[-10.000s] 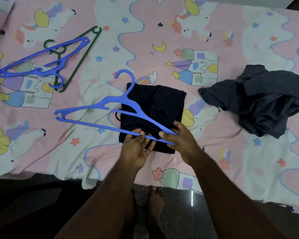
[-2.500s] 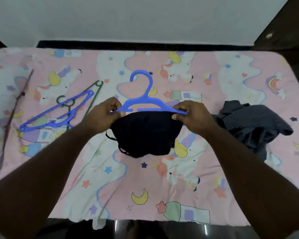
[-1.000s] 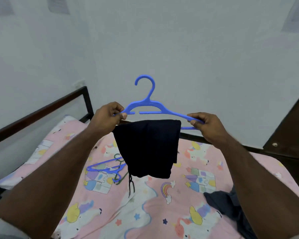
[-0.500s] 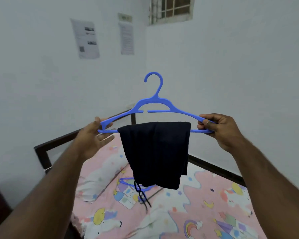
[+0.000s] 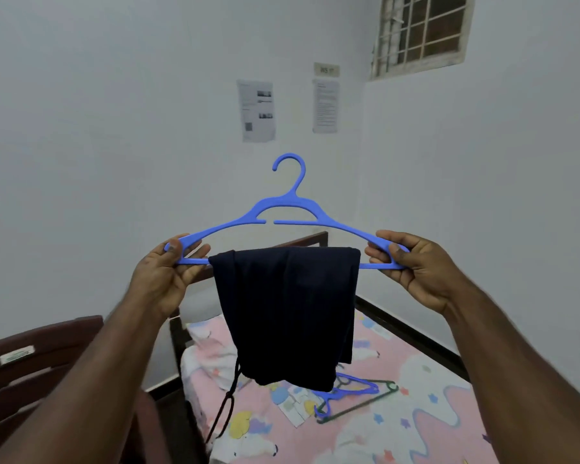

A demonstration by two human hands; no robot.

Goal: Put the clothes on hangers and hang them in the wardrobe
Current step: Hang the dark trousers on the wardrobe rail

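Nearest to us, two forearms reach up and forward into the frame. Our left hand [image 5: 163,274] has its grip closed round the left tip of the blue hanger [image 5: 287,214], thumb on the near side and fingers wrapped behind; half a second ago that hand lay more open under the tip, so the hold has tightened. Our right hand [image 5: 416,264] pinches the right tip in the same manner, thumb in front, fingers curled over the upper arm of the hanger, as it did before.

The blue hanger is held level between both hands at chest height, hook upright and opening to the left. Over its lower bar hangs the folded dark garment [image 5: 287,313], centred between the two hands and touching neither. A black drawstring [image 5: 226,401] dangles from its lower left edge.

Lower left, beside our left forearm, we see a dark brown wooden chair back [image 5: 37,349] carrying a small white label; it was not in view in the earlier frames.

Below and beyond the garment lies the bed [image 5: 416,416] with its pink patterned sheet, which ten seconds ago filled the view with the garment flat upon it. On the sheet rest a spare blue hanger [image 5: 349,391] and a green hanger [image 5: 365,405], overlapping.

Farthest: the white wall carries two paper notices [image 5: 257,110], and a barred window [image 5: 422,30] sits at upper right, both now nearer centre than half a second ago.
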